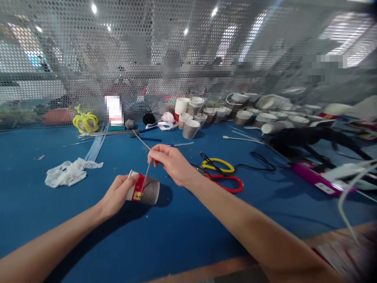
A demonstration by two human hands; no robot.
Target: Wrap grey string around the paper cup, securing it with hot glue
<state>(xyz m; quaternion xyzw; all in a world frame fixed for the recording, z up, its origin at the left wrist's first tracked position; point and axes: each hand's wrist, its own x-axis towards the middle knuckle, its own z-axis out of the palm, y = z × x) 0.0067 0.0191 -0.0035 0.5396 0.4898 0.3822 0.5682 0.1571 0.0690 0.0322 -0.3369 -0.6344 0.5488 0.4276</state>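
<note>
My left hand [116, 195] grips a paper cup [132, 192] by its open end, with the cup lying on its side above the table. Grey-brown yarn [152, 191] is wound around the base end of the cup; a red band with a gold patch shows beside it. Between the thumb and fingertips of my right hand [169, 162], closed in a pinch, a strand of that yarn runs taut up from the cup. From my fingers the strand continues back toward a small grey yarn ball [130, 124].
Scissors with red and yellow handles [225, 182] lie right of my hands. Crumpled white plastic [69, 173] is at left. Several wrapped cups [191, 129] stand along the mesh partition [132, 59]. A lit phone [114, 111], yellow-wrapped bundle [86, 122] and purple box [316, 179] are also there.
</note>
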